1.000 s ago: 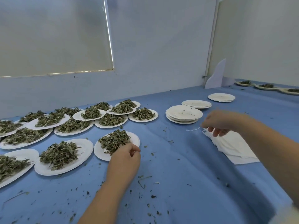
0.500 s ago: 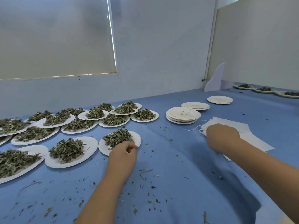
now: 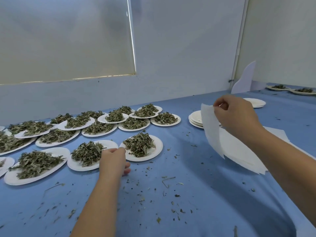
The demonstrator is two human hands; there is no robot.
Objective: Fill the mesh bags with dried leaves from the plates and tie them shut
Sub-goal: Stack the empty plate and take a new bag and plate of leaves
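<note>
**One mesh bag lifted off the pile**

A single mesh bag [image 3: 211, 132] is pinched by its top edge between thumb and fingers of the right hand [image 3: 236, 115] and held up above the pile of bags [image 3: 239, 151]. The pile lies flat near the right edge of the table [image 3: 188, 206]. The bag hangs limp, flat and empty, in front of the stack of empty plates [image 3: 195, 119]. Picking a bag is judged done. Opening its mouth, filling it and tying it are still to be done.

Half a second earlier the right hand was pressed down on the pile, and no bag had been raised.

The left hand [image 3: 113, 161] is found in the near row of plates, in the gap between the left plate [image 3: 80, 166] and the right plate [image 3: 154, 152]. Both are heaped with dried leaves [image 3: 139, 146]. Its fingers are curled, but whether a rim or any leaves are gripped cannot be told, since only its back is shown. It has been shifted slightly leftward from the near rim of the right plate.
</note>
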